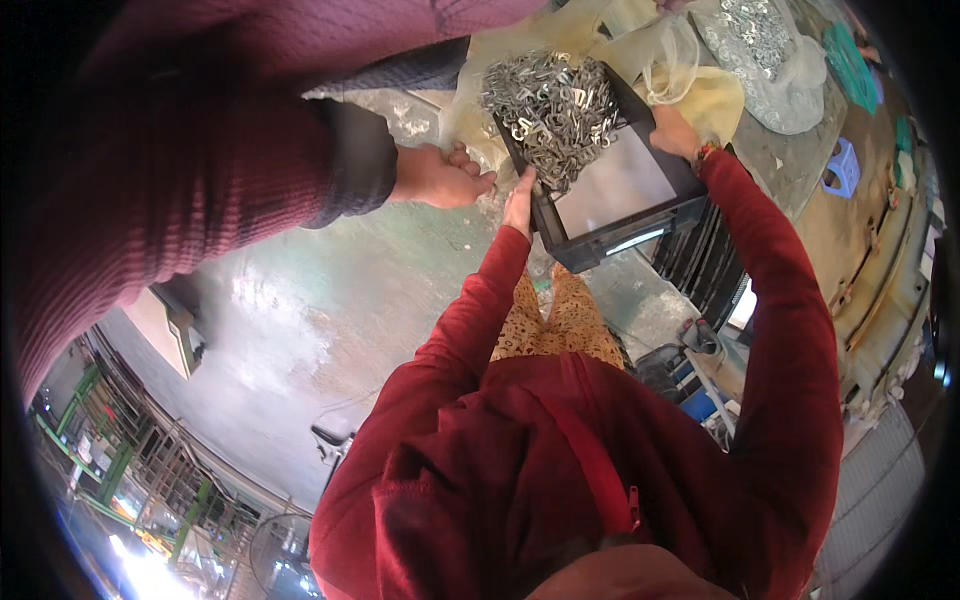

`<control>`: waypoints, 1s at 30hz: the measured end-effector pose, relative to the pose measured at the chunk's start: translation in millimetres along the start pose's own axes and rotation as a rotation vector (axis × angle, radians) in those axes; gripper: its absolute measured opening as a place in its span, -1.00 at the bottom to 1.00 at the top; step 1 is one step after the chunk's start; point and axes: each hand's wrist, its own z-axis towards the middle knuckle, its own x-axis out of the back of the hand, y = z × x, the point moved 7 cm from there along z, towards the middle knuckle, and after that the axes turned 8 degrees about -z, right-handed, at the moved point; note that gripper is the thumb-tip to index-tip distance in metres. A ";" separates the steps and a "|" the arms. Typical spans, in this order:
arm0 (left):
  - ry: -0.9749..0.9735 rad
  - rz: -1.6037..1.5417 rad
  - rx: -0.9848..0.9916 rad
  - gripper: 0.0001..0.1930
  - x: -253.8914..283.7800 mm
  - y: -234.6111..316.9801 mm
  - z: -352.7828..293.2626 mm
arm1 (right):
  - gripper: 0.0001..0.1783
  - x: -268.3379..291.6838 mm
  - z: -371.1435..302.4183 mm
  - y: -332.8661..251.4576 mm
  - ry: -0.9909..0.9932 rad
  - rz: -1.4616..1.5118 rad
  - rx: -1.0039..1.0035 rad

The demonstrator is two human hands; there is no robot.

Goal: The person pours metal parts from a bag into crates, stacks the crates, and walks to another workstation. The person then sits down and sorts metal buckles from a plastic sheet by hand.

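A black plastic crate (597,246) is tilted in front of me, held between my two hands. My left hand (519,206) grips its left side wall, thumb along the rim. On the opposite side my right hand (676,133) is closed on the rim. Small grey U-shaped metal pieces (560,118) are heaped at the crate's far end, while the near part of its pale bottom shows bare. A translucent yellowish bag (677,60) lies against the crate's far right corner.
Another person's hand (440,176), in a maroon sleeve, is close to my left hand. A clear bag of metal pieces (757,38) lies at the far right, near a blue plastic stool (842,168). Stacked black crates (703,262) stand below the held crate's right side.
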 end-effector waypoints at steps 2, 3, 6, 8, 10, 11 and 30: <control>-0.122 0.439 -0.141 -0.49 -6.2 -7.9 -6.9 | -0.61 -23.0 -38.3 28.5 0.204 0.139 -0.026; -0.160 0.611 -0.173 -0.50 -7.4 -5.8 -17.6 | -0.59 -25.4 -49.2 30.4 0.274 0.214 -0.045; -0.151 0.716 -0.201 -0.67 -27.5 6.8 -66.3 | -0.47 -18.6 -104.2 19.8 0.276 0.474 -0.125; -0.170 0.820 -0.285 -0.64 -2.3 20.7 -70.7 | -0.47 -16.6 -127.6 -5.5 0.392 0.545 -0.142; -0.128 1.085 -0.403 -0.63 -22.4 31.3 -104.3 | -0.47 -19.3 -165.6 -0.1 0.506 0.591 -0.193; -0.178 1.151 -0.392 -0.63 -25.1 33.0 -117.9 | -0.47 -25.9 -187.0 -4.2 0.584 0.592 -0.218; -0.830 1.120 -0.510 -0.72 -141.9 9.2 -241.4 | -0.55 -94.8 -457.5 -72.9 1.371 0.795 -0.913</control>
